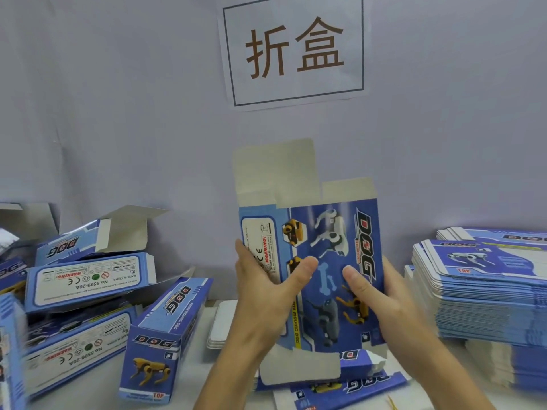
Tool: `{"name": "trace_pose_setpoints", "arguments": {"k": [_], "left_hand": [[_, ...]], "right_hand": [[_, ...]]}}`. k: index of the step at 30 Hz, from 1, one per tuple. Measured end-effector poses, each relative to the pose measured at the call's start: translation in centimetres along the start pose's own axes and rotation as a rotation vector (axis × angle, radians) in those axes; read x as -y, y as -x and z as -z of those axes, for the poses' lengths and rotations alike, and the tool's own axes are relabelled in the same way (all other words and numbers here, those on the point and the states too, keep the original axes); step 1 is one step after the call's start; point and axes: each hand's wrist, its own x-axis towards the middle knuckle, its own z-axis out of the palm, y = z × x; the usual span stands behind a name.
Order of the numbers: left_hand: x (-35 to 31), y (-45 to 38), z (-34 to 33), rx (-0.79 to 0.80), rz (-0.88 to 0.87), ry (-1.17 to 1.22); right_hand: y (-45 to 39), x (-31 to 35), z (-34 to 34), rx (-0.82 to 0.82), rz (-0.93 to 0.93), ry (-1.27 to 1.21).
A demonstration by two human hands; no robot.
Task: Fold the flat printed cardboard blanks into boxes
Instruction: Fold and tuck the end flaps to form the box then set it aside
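A blue printed cardboard blank (328, 255) with dog pictures stands upright in the middle, held above the table. Its grey top flaps (278, 170) point up and its bottom flaps (302, 368) hang down unfolded. My left hand (266, 291) grips its left edge, thumb across the front. My right hand (376, 294) grips its right edge, thumb on the front face. A tall stack of flat blanks (485, 288) lies at the right. Several folded boxes (88, 279) are heaped at the left.
One folded box (165, 335) lies pointing at me beside the heap. A flat blank (355, 389) rests on the table under my hands. A small white stack (222, 324) sits behind my left wrist. A paper sign (293, 48) hangs on the grey wall.
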Motion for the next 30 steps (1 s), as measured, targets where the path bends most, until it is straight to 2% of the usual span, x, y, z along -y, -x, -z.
{"name": "trace_pose_setpoints", "arguments": {"k": [3,7,10,15,19,21,24,26,30], "left_hand": [[-0.4,0.2,-0.4,0.002,-0.017,0.086],[-0.6,0.7,-0.6,-0.008,-0.059,0.127],[-0.8,0.7,0.0,0.094,-0.047,0.151],[-0.4,1.1,-0.3,0.246,0.009,0.141],[-0.2,1.2,-0.3,0.289,0.062,0.198],[-0.8,1.2,-0.5,0.218,0.022,0.266],[-1.9,0.9,-0.5,-0.02,-0.077,0.41],[-2.1,0.9,-0.4,-0.123,-0.149,0.382],[-2.0,1.2,-0.8,-0.13,-0.216,0.279]], "right_hand": [[0.0,-0.2,-1.4,-0.016,0.068,0.053],[0.0,0.0,-1.6,-0.013,0.064,0.069],[0.1,0.7,-0.6,0.05,0.041,0.096],[0.0,2.6,0.3,-0.033,0.205,0.148],[0.1,2.8,0.0,-0.039,0.18,0.162],[0.2,2.3,-0.5,-0.014,0.151,0.145],[0.4,1.7,-1.2,0.085,0.126,0.126],[0.5,1.5,-1.5,0.12,0.093,0.114],[0.4,2.1,-0.9,0.067,0.139,0.144]]}}
